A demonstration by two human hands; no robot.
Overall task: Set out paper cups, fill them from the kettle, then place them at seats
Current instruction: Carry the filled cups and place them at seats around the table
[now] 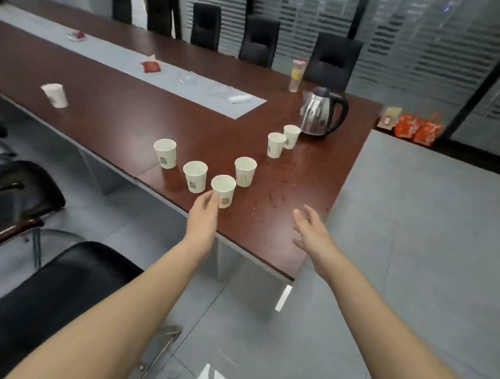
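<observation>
White paper cup with a green printed mark [223,191]: nearest of the group, upright at centre frame, close to the table's near edge. My left hand [205,213] holds it low on its left side, with thumb and fingers curled to its wall. My right hand [310,231], right of centre, is spread with straight fingers and holds nothing; it is over the near corner of the long, dark reddish-brown wooden table [302,175].

Outward from the held cup, all upright and apart from one another:
- The second cup [195,176] is just to its upper left.
- The third cup [165,153] stands further along that line.
- The fourth cup [245,171] is just to its upper right.
- The fifth cup [276,144] and sixth cup [291,136] stand close together further up and right.

I cannot tell whether any cup is filled.

The stainless-steel kettle with black handle and lid [323,111] stands just beyond the sixth cup. A seventh cup [55,95], blurred, stands alone at the left of the frame.

A pale grey runner [191,74] lies along the table's middle. A clear bottle with a yellow band [296,75] stands above the kettle. A black padded chair [61,295] fills the lower left.
</observation>
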